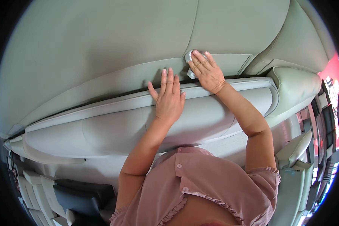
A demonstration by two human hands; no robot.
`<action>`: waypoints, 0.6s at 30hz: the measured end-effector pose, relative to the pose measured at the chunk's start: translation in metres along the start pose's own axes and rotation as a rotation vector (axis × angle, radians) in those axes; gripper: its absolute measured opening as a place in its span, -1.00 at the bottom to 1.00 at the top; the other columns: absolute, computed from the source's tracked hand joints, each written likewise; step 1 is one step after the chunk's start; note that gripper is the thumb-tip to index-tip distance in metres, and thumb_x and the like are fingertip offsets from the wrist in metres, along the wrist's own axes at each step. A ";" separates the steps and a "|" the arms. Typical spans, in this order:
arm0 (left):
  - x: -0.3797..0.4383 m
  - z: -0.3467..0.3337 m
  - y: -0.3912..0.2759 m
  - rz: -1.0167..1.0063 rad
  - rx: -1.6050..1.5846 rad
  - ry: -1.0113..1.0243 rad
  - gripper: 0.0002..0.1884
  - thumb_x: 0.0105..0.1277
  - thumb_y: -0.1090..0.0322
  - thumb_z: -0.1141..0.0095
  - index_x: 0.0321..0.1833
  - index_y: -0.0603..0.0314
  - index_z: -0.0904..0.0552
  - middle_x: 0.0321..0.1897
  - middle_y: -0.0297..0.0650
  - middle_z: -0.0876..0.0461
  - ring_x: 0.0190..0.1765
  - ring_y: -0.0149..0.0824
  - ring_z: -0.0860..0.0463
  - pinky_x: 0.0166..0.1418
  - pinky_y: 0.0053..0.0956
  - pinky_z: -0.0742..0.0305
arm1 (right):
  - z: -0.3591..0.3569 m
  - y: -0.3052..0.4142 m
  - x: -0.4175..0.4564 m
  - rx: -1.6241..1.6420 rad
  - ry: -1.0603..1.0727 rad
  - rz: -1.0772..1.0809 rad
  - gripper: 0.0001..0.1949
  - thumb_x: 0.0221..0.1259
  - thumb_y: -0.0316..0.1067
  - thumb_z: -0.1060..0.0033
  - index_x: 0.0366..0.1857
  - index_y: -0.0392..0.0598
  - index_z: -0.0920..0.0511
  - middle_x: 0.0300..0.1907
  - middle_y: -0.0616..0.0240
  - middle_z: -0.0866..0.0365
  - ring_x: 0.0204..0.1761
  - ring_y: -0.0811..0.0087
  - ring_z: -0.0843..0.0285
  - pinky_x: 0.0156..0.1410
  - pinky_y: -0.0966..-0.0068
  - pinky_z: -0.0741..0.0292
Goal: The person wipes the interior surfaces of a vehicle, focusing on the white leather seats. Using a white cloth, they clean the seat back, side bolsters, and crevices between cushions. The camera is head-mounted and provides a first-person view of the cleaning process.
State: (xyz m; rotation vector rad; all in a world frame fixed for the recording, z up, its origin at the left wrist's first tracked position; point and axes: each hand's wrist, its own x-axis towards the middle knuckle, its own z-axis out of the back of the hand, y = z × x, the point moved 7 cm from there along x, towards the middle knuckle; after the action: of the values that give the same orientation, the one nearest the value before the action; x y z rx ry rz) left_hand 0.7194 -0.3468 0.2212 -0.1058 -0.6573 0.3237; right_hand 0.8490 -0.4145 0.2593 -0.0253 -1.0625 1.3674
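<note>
My right hand [207, 72] presses a white cloth [189, 56] flat against a pale green upholstered sofa panel [130, 36], at the lower band just under a vertical seam. Part of the cloth sticks out past the fingers, and the rest is hidden under the palm. To its left, my left hand [169, 101] lies spread over the piped upper edge of a light grey sofa cushion [115, 130]. Its fingertips reach toward the green band [124, 75], and no object shows in it. A dark narrow gap runs between the band and the cushion.
A padded green armrest [296, 82] stands at the right end of the sofa. Behind me are a black leather seat [79, 195], pale sofas [31, 189] on the left, and another green sofa [289, 189] with a cushion [295, 149] on the right.
</note>
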 end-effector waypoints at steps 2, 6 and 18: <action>-0.002 0.000 0.002 0.011 -0.010 -0.004 -0.34 0.36 0.19 -0.26 0.46 0.33 -0.40 0.68 -0.02 -0.06 0.71 -0.09 0.01 0.53 0.47 0.31 | 0.000 0.001 0.001 -0.017 0.016 0.054 -0.55 0.38 -0.27 0.04 0.31 -0.07 -0.55 0.48 0.28 -0.45 0.62 0.36 -0.16 0.74 0.18 0.05; -0.006 0.001 0.003 0.029 -0.032 -0.005 -0.34 0.35 0.19 -0.26 0.46 0.33 -0.41 0.68 -0.03 -0.06 0.71 -0.09 0.01 0.53 0.47 0.31 | -0.005 0.003 0.002 -0.017 0.032 0.120 -0.54 0.40 -0.27 0.06 0.34 -0.08 -0.53 0.51 0.33 -0.40 0.63 0.39 -0.13 0.74 0.20 0.06; -0.019 0.008 0.021 0.107 -0.016 -0.006 -0.27 0.35 0.17 -0.26 0.51 0.36 -0.34 0.66 0.02 -0.09 0.71 -0.05 0.00 0.52 0.47 0.30 | 0.000 0.062 0.061 0.109 -0.051 0.247 -0.47 0.39 -0.29 -0.02 0.45 -0.10 -0.43 0.55 0.30 -0.34 0.63 0.41 -0.12 0.74 0.27 0.04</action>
State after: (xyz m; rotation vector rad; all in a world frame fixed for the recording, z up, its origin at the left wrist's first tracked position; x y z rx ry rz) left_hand 0.6947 -0.3331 0.2124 -0.1562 -0.6614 0.4218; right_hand 0.7918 -0.3486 0.2598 -0.0422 -1.0513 1.6556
